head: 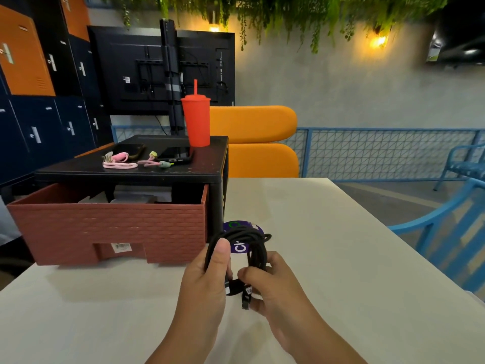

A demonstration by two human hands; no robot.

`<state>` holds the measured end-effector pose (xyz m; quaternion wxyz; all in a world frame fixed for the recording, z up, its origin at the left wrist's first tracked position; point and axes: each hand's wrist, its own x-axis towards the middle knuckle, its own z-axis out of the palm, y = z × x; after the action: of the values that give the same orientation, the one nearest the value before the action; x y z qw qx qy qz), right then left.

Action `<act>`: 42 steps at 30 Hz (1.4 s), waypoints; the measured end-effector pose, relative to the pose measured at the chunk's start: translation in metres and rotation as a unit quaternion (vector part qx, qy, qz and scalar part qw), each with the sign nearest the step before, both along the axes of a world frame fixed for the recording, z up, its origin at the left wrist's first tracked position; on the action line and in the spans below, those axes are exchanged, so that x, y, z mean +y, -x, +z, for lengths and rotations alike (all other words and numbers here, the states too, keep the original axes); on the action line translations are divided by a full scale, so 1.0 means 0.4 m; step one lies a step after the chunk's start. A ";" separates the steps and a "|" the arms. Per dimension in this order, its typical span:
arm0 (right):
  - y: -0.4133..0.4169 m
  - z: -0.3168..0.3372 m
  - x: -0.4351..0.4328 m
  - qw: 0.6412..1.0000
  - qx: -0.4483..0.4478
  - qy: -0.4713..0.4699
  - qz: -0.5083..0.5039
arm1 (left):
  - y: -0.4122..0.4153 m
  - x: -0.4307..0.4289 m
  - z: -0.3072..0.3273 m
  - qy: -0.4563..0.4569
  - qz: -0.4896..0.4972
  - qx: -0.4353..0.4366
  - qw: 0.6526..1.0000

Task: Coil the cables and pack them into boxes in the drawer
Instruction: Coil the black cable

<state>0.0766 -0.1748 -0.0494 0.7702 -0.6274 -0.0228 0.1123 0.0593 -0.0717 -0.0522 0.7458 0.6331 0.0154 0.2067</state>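
1. Centrally, just above the near half of the plain white table [341,258]: black braided cable [258,248] wound into a loose coil, held upright between both hands, clear of the tabletop.
2. Left hand [207,279]: thumb pressed flat over the coil's left side, other fingers curled behind the loops, gripping them.
3. Right hand [273,285]: fingers curled close round the coil's lower right, thumb and forefinger pinching the cable's tail; small black plug [245,305] with a white label hanging just below.
4. Flat on the table behind the coil: round purple sticker [240,248] with white lettering, largely hidden by the loops.
5. Toward the table's far left corner: black plastic drawer unit [204,172], with its brick-patterned red-brown drawer [105,227] pulled out toward the near edge.
6. Inside the drawer: pale boxes [141,197], only partly seen; contents cannot be told.
7. On the unit's top, near its front edge: coiled pink cable [119,164] at left, second pink cable with pale green plugs [154,161] just beside it, dark phone [175,155] touching that one.
8. At the top's far right corner: tall red lidded tumbler with a straw [196,122], upright.
9. Beyond the table's far edge: orange cushioned seat [252,127]; off the right edge: blue metal chair [430,224].
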 end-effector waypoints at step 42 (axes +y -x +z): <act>-0.070 -0.019 -0.116 0.729 -0.369 0.576 0.013 | -0.031 0.017 -0.041 -0.150 -0.022 0.098 0.984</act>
<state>0.1044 -0.2211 -0.0571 0.1905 -0.9425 -0.2438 -0.1263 0.0719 -0.0651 -0.0686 0.6416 0.7553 0.0428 0.1269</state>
